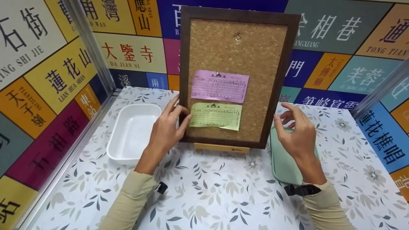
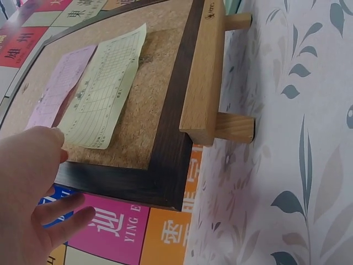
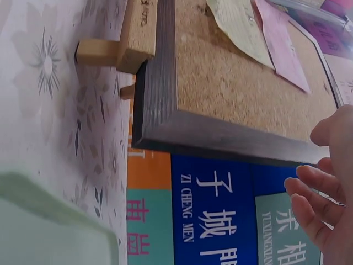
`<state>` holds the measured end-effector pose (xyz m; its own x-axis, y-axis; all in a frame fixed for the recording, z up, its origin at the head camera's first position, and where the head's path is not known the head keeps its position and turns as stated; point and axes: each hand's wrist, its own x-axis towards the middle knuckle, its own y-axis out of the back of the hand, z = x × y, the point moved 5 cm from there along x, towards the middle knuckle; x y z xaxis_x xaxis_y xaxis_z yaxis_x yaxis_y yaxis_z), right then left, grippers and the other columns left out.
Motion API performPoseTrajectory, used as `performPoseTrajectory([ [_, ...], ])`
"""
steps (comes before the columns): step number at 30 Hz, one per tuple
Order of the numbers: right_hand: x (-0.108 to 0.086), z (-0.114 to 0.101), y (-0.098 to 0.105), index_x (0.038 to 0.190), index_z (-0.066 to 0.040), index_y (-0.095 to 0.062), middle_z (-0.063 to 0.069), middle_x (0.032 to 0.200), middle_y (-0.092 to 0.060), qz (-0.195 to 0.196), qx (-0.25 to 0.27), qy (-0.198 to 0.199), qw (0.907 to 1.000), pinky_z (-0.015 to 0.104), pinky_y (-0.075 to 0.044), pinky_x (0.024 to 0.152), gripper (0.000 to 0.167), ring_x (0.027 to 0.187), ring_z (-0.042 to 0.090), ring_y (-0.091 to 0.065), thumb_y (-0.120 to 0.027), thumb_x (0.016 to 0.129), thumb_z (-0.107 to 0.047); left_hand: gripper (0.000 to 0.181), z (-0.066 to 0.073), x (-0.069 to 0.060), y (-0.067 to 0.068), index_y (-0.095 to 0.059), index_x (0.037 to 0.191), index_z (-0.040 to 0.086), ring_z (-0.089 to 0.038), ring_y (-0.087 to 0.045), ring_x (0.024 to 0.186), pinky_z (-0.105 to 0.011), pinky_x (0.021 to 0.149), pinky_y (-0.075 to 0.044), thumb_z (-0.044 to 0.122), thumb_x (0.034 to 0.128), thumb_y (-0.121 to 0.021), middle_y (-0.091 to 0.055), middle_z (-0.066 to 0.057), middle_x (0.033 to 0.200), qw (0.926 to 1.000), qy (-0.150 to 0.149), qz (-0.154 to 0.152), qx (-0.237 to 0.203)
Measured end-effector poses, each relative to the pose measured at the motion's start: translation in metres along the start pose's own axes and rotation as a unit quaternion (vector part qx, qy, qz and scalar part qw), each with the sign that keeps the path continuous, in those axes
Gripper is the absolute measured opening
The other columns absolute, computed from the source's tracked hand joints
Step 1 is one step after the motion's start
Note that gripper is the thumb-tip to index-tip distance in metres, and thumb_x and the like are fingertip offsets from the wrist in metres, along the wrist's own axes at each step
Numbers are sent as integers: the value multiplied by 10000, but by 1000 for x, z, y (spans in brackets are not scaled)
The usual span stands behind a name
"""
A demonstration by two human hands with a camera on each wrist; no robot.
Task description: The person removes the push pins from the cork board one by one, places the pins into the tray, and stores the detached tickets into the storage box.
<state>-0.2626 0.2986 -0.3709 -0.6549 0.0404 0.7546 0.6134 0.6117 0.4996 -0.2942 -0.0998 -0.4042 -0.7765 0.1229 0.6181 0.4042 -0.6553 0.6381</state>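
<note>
A framed cork board (image 1: 262, 64) leans upright on a wooden stand (image 1: 221, 148). Pinned low on it, to the left, are a pink slip (image 1: 219, 86) and, just below, a yellow-green slip (image 1: 215, 117). The left hand (image 1: 167, 129) is at the board's left edge, thumb over the dark frame (image 2: 132, 185) by the yellow-green slip's edge; whether it touches is unclear. Its other fingers are relaxed beside the frame. Beside the right edge the right hand (image 1: 295, 134) holds nothing, fingers loosely bent; its thumb is close to the frame in the right wrist view.
A white tray (image 1: 113, 145) lies left of the board, partly behind the left hand. Under the right hand is a green tray (image 1: 281, 159). A small metallic pin (image 1: 237, 38) shows near the board's top. Printed panels (image 1: 134, 52) stand behind the patterned table (image 1: 217, 198).
</note>
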Motion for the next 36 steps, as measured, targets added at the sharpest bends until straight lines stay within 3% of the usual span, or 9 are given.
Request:
performPoseTrajectory([
  [14,0,-42,-21,1271,-116,-768,39,862,-756,-175,420,628,9970,85,-445,666,285,738,162,-701,-781,988,-154,195,-1,-2,-4,-714,1092,202,-286,-638,1407,-501,915,-646,393,1051,-706,-449,-46,1718,9998,162,-116,27],
  [21,2,-60,-39,1227,-100,-774,12,838,-743,-369,614,813,9941,160,-499,598,243,659,103,-655,-783,990,-153,262,-1,-3,-3,-706,1063,218,-373,-657,1363,-519,799,-638,464,997,-764,-448,-38,1719,9999,102,-50,67],
  [26,4,-69,-54,1205,-101,-776,10,843,-741,-446,851,812,9921,175,-517,600,221,666,85,-659,-781,987,-135,321,-1,-4,-5,-704,1071,214,-383,-668,1333,-514,791,-637,489,950,-818,-412,-37,1741,9997,135,-141,149],
  [36,4,-81,-83,1206,-120,-785,-7,878,-758,-691,1132,660,9890,234,-574,624,219,712,72,-698,-789,988,-150,240,0,-3,-6,-727,1048,204,-367,-659,1363,-510,840,-646,408,966,-822,-431,-38,1727,9996,229,-159,110],
])
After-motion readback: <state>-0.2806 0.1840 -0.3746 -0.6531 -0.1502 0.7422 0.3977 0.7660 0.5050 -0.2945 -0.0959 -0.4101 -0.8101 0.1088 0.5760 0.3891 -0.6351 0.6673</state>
